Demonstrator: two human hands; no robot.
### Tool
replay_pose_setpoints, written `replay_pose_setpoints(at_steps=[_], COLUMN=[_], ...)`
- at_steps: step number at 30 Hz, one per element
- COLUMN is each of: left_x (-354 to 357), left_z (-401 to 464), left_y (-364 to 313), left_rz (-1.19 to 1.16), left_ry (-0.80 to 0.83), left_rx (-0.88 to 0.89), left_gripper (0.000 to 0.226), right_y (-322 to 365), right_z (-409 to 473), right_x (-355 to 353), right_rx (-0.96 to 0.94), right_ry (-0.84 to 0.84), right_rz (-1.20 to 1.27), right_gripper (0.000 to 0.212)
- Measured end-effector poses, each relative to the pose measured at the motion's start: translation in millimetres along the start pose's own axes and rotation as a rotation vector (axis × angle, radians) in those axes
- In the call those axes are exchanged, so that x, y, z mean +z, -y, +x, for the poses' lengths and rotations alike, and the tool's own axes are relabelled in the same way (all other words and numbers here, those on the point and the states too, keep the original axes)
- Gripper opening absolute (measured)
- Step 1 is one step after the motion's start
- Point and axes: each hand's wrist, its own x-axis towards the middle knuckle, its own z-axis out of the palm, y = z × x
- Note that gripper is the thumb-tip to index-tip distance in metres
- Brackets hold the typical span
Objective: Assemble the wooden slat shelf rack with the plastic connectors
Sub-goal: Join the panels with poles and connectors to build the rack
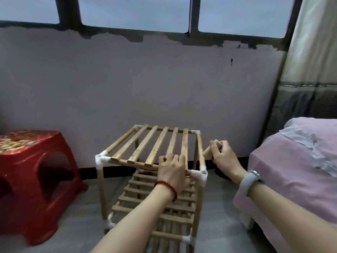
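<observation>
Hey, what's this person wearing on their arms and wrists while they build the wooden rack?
Both forearms are bare, with no sleeves in view. The left wrist carries a red beaded bracelet. The right wrist carries a smooth, light grey band with a rounded grey-white watch or tracker body on it. No rings or gloves are visible.

text: none legible | red stool (27, 172) top: printed pattern, blurred, unreadable

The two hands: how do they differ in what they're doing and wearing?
The left hand rests on the front edge of the rack's top shelf, fingers curled over the slats; the right hand is off to the rack's right side, gripping a short wooden piece. The left wrist wears a red bead bracelet; the right wears a grey band. Both are bare.
</observation>
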Motion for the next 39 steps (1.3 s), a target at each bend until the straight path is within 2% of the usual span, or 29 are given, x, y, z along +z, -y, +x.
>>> replay_pose_setpoints(at_steps=[3,5,7,9,11,13,15,17,21,23,26,28,30,32,34,36,38,39], left_x=[-0.2,-7.8,-11.2,-13.9,-16.2,-17.4,-19.6,-19.7,-15.3,-19.0,-25.5,-28.9,-28.4,-26.7,-25.5,-23.5,-21.3,-18.8], left_z=[2.5,-5.9,-14.2,-25.8,-33.9,-38.6,-42.3,-45.4,-63.2,-70.1,-77.9,-84.8,-94.6,-104.9,-110.6,-113.0,-116.1,-117.7], left_y=[21.2,49.8,87.0,132.8,168.0,180.2,175.5,166.7,153.4,140.9,128.6,135.1,151.7,168.2,171.2,166.4,162.8,163.1], left_rz=[-0.032,-0.044,-0.092,-0.081,-0.034,-0.052,-0.019,0.055,0.029,0.001,-0.052,-0.121,-0.19,-0.336,-0.518,-0.59,-0.585,-0.591], left_ry=[0.067,0.078,0.047,0.077,0.188,0.238,0.18,0.094,-0.217,-0.258,-0.292,-0.306,-0.239,-0.07,0.07,0.059,0.032,0.03], left_rx=[0.171,0.184,0.077,-0.108,-0.235,-0.233,-0.178,-0.166,-0.106,-0.073,0.092,0.152,0.085,-0.05,-0.145,-0.17,-0.188,-0.203], left_gripper=[0.05,0.052,0.069,0.085,0.083,0.076,0.07,0.064,0.054,0.052,0.05,0.051,0.069,0.091,0.098,0.096,0.1,0.103], right_y=[7.8,10.8,14.7,20.1,29.4,35.7,39.4,35.3,19.6,16.5,21.5,32.5,47.1,68.8,97.2,131.2,172.4,186.5], right_z=[-0.7,0.6,-0.5,-3.5,-8.9,-15.6,-23.8,-29.0,-31.9,-23.5,-1.5,5.7,3.7,-6.4,-25.7,-39.1,-49.0,-50.4], right_x=[-1.1,5.6,16.5,36.5,56.5,72.1,83.4,86.9,82.5,79.6,74.5,72.9,75.3,79.7,86.1,91.6,95.7,98.1], right_rx=[-0.035,-0.04,-0.055,-0.098,-0.122,-0.132,-0.202,-0.285,-0.379,-0.347,-0.24,-0.205,-0.215,-0.291,-0.368,-0.511,-0.606,-0.633], right_ry=[0.016,0.031,0.066,0.137,0.203,0.274,0.277,0.19,0.07,0.045,0.014,0.03,0.07,0.206,0.425,0.579,0.507,0.402], right_rz=[-0.011,-0.028,-0.045,-0.018,0.029,0.015,-0.112,-0.238,-0.331,-0.405,-0.526,-0.498,-0.346,-0.162,-0.232,-0.461,-0.438,-0.316], right_gripper=[0.024,0.025,0.027,0.027,0.026,0.024,0.025,0.023,0.024,0.028,0.032,0.033,0.032,0.034,0.029,0.025,0.029,0.031])
